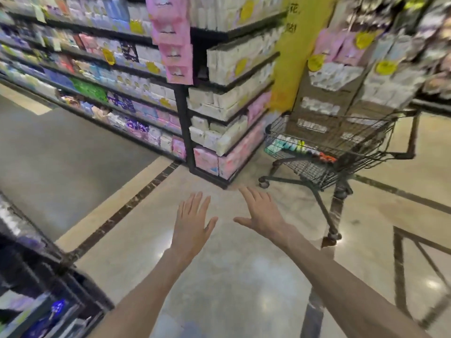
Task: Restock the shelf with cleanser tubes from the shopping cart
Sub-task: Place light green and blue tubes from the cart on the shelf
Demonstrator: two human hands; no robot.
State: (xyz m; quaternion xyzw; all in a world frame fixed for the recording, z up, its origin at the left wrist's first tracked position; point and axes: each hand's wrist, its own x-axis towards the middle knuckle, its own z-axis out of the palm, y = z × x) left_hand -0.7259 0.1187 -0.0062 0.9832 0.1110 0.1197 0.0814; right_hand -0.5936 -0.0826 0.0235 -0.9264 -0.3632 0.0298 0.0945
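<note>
At the far left, long shelves [97, 76] of packaged goods run back along the aisle, their labels too blurred to read. Nearer, at the lower left corner, the dark edge of another shelf unit [36, 259] juts in. Just right of the long shelves stands an end rack [229, 98] stacked with white and pink packs, with a strip of pink packets [174, 37] hanging at its corner.

Below, over the shiny floor [231, 276], both bare arms reach forward. The left hand [192, 220] is flat with fingers straight and close together, holding nothing; the right hand [262, 211], just beside it but apart, is spread with the thumb out, also holding nothing.

Further right, beyond the hands, sits a wire shopping cart [324, 147] beside the end rack. Small colourful items (perhaps the cleanser tubes [288, 145], though too blurred to be sure) lie in its basket. Behind it stands a yellow sign [292, 52].
</note>
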